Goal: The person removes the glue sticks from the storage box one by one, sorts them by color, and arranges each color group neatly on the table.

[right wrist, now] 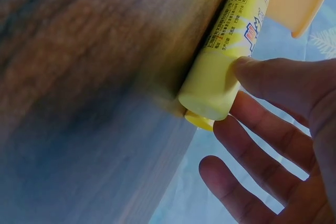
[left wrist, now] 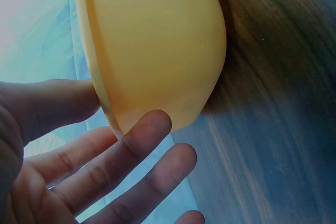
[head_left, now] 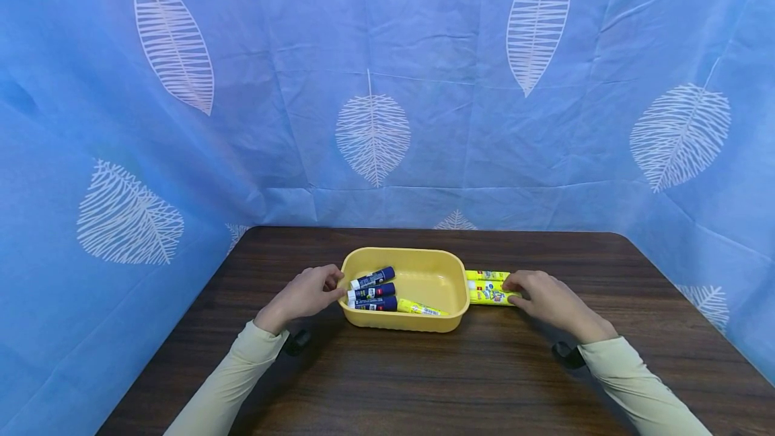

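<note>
head view: evenly bright | left wrist: backdrop (left wrist: 34, 24) washed out | right wrist: table (right wrist: 68, 108) blurred, shadowed

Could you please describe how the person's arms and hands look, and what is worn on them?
Long, pale cream sleeves reach down to the wrists. At each wrist is a small black device, its details unclear. The left hand and right hand are without gloves; no rings show.
</note>
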`<state>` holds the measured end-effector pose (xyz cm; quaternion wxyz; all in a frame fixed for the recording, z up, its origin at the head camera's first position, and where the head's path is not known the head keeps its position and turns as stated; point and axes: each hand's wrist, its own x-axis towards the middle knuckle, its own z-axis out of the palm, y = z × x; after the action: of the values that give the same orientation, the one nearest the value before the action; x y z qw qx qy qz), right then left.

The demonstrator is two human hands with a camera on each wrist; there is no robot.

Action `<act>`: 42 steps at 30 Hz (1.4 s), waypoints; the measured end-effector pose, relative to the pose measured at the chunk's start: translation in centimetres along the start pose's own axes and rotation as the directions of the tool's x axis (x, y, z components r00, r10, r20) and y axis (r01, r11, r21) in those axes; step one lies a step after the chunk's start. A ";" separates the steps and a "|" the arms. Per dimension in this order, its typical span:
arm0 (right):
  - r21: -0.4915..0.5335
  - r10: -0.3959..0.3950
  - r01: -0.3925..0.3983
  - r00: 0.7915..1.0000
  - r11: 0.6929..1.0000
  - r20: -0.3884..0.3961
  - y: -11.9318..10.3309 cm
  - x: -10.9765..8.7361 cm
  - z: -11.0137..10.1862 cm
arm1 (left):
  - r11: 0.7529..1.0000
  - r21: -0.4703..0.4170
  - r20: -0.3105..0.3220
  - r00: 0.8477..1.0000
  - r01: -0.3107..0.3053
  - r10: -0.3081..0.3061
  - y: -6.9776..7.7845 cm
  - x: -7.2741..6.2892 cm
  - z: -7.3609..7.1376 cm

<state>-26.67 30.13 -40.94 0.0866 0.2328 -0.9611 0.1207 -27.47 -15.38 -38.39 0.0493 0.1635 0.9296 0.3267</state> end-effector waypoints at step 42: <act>0.064 -0.101 0.108 0.990 0.992 -0.099 -4.6 1.7 -3.1 | 1.000 0.007 -0.001 1.000 0.003 -0.003 -0.3 0.2 0.0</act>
<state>-25.64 26.32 -36.71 0.1304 0.2796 -0.9376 0.1603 -27.76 -15.49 -38.59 0.0489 0.1621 0.9309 0.3236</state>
